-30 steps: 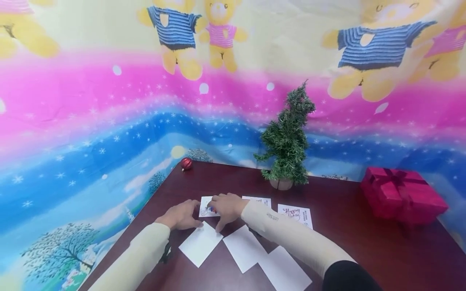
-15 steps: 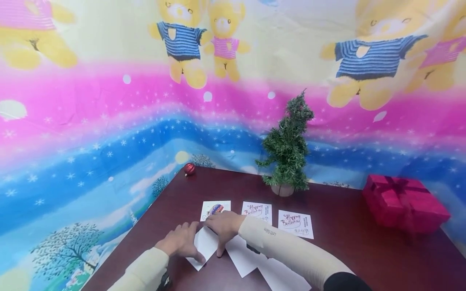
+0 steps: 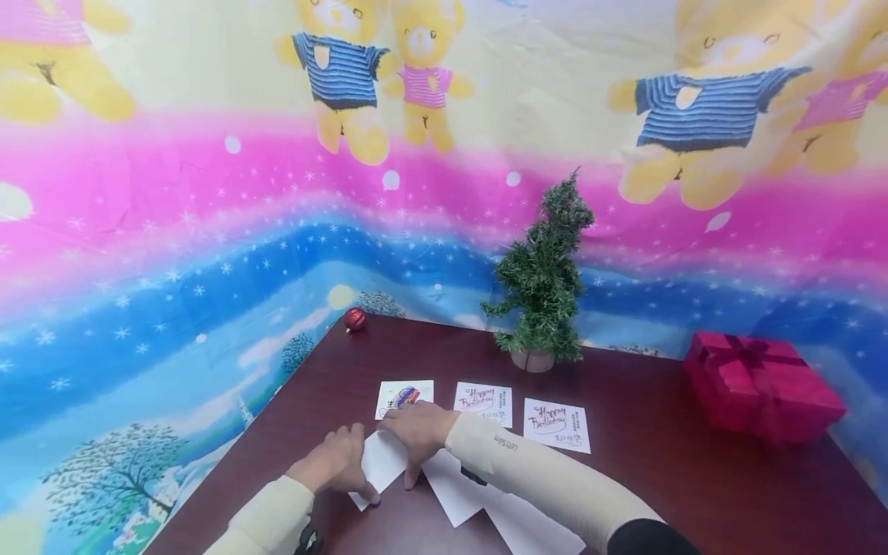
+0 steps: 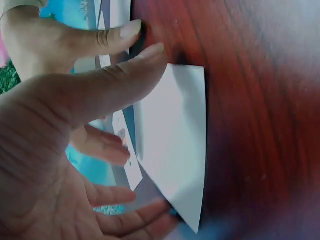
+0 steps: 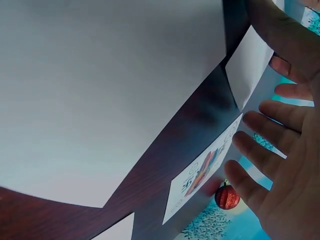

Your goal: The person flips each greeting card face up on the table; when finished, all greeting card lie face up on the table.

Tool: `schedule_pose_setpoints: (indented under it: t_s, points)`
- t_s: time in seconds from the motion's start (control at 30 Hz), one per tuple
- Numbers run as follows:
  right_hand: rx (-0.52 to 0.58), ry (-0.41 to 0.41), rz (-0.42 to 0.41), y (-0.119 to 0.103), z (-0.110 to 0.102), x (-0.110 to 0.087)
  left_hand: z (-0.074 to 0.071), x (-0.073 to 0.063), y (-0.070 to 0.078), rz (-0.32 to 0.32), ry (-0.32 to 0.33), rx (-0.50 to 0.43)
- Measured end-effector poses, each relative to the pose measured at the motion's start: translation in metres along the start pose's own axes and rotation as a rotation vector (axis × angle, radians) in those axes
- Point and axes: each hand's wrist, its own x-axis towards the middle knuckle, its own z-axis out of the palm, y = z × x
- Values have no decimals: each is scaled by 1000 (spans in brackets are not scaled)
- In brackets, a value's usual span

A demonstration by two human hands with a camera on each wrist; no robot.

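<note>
In the head view, my left hand point(image 3: 331, 462) lies along the left side of a blank white sheet of paper point(image 3: 386, 465), its thumb near the lower corner. My right hand point(image 3: 418, 432) is at the sheet's upper right edge, fingers extended. The left wrist view has the left thumb stretched over one end of the sheet point(image 4: 175, 125), with the other fingers spread beyond it. Straight fingers show on the right hand point(image 5: 285, 160) in the right wrist view. Whether either hand actually touches the sheet is unclear. Behind it lies a card with a colourful print point(image 3: 398, 395).
Two "Happy Birthday" cards point(image 3: 483, 399) continue the row to the right. Two more blank sheets point(image 3: 454, 493) lie partly under the right forearm. Farther back are a red bauble point(image 3: 354, 318), a small potted artificial tree point(image 3: 541, 285) and a red ribboned gift box point(image 3: 763, 389).
My right hand has drawn back from over the printed card to the blank sheet's edge. My left hand has moved nearer, its thumb shifting toward the sheet's lower corner. The head view has shifted slightly.
</note>
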Motion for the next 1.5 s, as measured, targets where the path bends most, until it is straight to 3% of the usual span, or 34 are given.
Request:
schedule_pose_setpoints:
  t_s: [0.17, 0.5, 0.87, 1.13, 1.33, 1.5]
  points:
    - [-13, -2, 9, -3, 0, 4, 4, -4, 4, -33, 12, 36]
    - [-12, -8, 26, -5, -3, 4, 1, -4, 3, -6, 40, 7]
    - [-12, 7, 44, -5, -4, 3, -8, -1, 10, 122, 85, -32]
    - [18, -2, 109, 4, -8, -1, -11, 2, 7, 88, 67, 37]
    - [36, 45, 97, 6, -12, -4, -13, 11, 7, 113, 104, -26]
    - [54, 65, 121, 8, -9, -5, -16, 15, 5, 124, 62, -144]
